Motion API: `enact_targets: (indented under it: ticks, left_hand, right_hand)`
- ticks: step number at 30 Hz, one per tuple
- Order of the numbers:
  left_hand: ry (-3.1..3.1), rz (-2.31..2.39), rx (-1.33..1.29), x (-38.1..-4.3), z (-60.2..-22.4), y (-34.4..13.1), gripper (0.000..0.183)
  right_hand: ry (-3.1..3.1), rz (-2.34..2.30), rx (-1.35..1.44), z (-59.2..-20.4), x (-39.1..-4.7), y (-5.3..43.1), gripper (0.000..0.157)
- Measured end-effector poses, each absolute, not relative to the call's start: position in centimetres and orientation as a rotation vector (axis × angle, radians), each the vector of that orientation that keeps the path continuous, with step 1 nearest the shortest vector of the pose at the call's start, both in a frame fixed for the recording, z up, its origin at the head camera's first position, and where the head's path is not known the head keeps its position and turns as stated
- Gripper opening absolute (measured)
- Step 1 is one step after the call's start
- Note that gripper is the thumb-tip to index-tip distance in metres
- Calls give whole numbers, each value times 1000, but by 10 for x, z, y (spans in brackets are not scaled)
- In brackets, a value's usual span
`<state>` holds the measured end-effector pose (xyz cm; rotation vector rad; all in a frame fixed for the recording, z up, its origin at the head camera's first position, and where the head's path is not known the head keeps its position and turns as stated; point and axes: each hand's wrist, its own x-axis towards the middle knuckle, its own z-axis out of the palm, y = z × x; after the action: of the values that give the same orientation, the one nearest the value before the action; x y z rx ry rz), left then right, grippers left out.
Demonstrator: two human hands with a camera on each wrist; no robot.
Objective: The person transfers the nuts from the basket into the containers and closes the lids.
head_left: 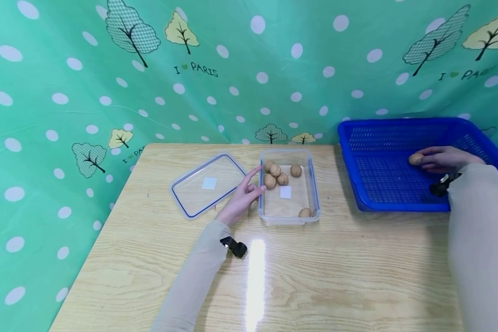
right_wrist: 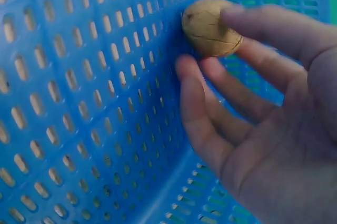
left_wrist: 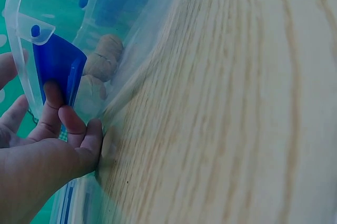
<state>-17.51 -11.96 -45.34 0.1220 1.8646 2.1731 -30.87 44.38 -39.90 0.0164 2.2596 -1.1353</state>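
Note:
My right hand (head_left: 446, 157) pinches a walnut (right_wrist: 208, 29) between thumb and fingers inside the blue plastic basket (head_left: 350, 184), low over its slotted bottom. The walnut's shell shows dark seams in the right wrist view. My left hand (head_left: 246, 197) lies against the left side of a clear plastic box (head_left: 300, 203), its thumb and index finger spread along the rim. In the left wrist view its fingertips touch a blue side latch (left_wrist: 60, 71) of the box. Several walnuts (head_left: 275, 170) cluster at the box's left, one walnut (head_left: 296, 170) sits right of them, another walnut (head_left: 305, 212) by the front wall.
A clear lid (head_left: 195, 196) with a blue seal lies on the wooden table (head_left: 336, 276), left of the box. Behind stands a green dotted cloth (head_left: 240, 60) printed with trees. The basket has a raised rim and perforated walls.

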Motion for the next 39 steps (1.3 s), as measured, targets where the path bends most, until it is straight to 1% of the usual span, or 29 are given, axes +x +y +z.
enact_targets:
  ticks: [2,3,9,16,26,31,36,39]
  left_hand:
    - [1873,2173,122,-176,-456,-119,62]
    - [1874,2171,124,-176,-456,-119,62]
    - [1874,2164,129,-174,-455,-118,62]
    - [1882,2147,143,-173,-458,-118,61]
    - [1892,2157,125,-172,-457,-119,61]
    - [1895,2151,119,-171,-455,-119,61]
    - [1896,2141,103,-172,-454,-119,62]
    - [1889,2144,103,-173,-454,-119,63]
  right_hand:
    - [2204,-1177,-7,-401,-310,441,22]
    - [2201,-1174,-32,-402,-311,440,20]
    - [2297,-1093,-155,-400,-308,432,40]
    - [2440,-1003,-179,-391,-305,422,55]
    - [2522,-1013,-258,-367,-305,405,54]
    - [2538,-1057,-272,-353,-299,395,51]
    - [2561,-1026,-325,-339,-291,384,53]
    - [2589,-1009,-361,-331,-284,378,51]
